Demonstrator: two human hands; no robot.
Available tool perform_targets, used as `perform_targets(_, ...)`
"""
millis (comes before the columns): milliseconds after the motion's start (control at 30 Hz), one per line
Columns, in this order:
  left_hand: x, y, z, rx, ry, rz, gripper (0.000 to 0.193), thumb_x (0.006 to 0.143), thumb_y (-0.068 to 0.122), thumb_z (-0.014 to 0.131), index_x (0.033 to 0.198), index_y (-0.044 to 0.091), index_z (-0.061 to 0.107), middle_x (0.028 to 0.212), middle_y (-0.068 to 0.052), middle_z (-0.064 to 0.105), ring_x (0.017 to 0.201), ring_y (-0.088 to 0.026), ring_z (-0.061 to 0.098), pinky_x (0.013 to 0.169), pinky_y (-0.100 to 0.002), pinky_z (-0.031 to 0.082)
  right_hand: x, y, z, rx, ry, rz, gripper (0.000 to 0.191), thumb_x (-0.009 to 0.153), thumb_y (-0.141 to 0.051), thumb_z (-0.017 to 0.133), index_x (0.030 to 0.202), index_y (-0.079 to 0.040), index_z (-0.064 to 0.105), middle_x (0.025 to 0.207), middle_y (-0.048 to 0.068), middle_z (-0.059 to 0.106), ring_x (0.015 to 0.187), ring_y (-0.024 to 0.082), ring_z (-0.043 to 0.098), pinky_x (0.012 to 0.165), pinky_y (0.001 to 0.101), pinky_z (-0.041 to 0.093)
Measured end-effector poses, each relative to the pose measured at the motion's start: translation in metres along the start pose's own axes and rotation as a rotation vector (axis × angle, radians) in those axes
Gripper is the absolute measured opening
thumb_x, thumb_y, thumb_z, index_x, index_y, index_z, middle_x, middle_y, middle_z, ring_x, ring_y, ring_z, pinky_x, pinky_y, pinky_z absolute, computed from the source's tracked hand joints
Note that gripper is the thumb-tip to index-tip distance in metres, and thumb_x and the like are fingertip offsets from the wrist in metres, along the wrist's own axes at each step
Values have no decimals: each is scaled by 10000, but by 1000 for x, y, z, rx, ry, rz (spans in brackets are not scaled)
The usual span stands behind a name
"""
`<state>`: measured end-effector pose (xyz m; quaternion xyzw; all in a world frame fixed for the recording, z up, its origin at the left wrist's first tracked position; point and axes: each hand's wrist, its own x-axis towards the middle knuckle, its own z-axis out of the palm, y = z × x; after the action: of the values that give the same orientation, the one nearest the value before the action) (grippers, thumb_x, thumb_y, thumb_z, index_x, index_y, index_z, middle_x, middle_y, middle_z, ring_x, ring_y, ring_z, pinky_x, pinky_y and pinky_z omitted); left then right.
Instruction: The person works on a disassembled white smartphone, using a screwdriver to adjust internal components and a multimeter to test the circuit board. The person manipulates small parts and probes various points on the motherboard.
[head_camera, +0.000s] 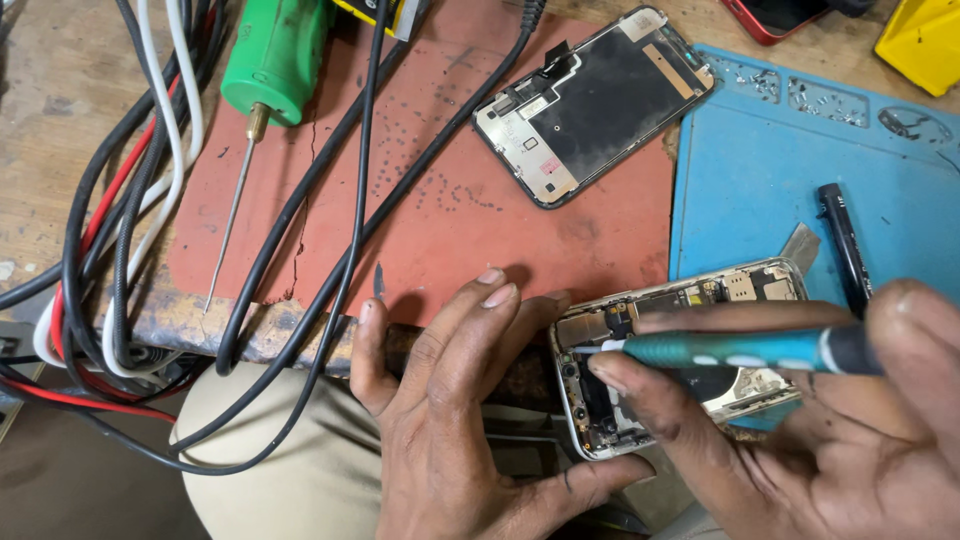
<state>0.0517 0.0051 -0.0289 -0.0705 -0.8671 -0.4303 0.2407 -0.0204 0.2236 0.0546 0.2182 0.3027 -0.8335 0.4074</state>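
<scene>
Bracing the opened phone body (680, 350) at the desk's near edge, left hand (450, 420) spread and cupping its end to stop sliding, right hand (850, 430) closed around the teal screwdriver (730, 348), tip resting inside the phone body, detached screen (592, 100) lying well beyond.

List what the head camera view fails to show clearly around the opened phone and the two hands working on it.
- Opened phone: its lower middle is hidden by the right hand and teal screwdriver.
- Screwdriver tip: too small to tell which part it touches.
- Left hand: the wrist is cut off by the bottom edge.
- Red phone: cut off by the top edge.
- Loose parts in the blue mat trays: too small to identify.
</scene>
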Motion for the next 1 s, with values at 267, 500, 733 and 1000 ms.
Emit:
perform_targets(267, 4, 3, -3, 4, -8, 1, 1047, 742, 678, 804, 1470, 89, 335, 1405, -91, 689, 1447, -273, 563, 1309, -584, 81, 7, 10, 28, -531, -60, -417, 745, 1071, -418, 557, 1336, 206, 247, 1336, 349, 601, 1278, 397, 622, 1001, 471, 555)
perform_targets(500, 4, 4, -1, 16, -19, -31, 1025, 734, 682, 809, 1447, 87, 376, 1401, -69, 678, 1444, -278, 575, 1314, -580, 71, 0, 40, -16, -1316, 165, -1043, 634, 1035, -258, 576, 1503, -1, 235, 1039, 182, 639, 1087, 333, 720, 1100, 497, 531)
perform_targets(733, 2, -1, 1, 34, 9, -4, 1027, 719, 689, 809, 1448, 88, 404, 1435, -123, 640, 1444, -278, 553, 1308, -582, 83, -4, 57, -21, -1197, 98, -963, 731, 991, -91, 589, 1623, -169, 230, 841, 75, 676, 978, 307, 793, 1137, 548, 525)
perform_targets(1000, 2, 0, -1, 19, 0, 6, 978, 736, 684, 819, 1428, 101, 448, 1458, -122, 628, 1439, -258, 555, 1309, -567, 143, -1, 66, -26, -1357, -80, -960, 659, 996, 7, 518, 1572, -196, 271, 1068, 198, 769, 1209, 410, 706, 1060, 620, 540)
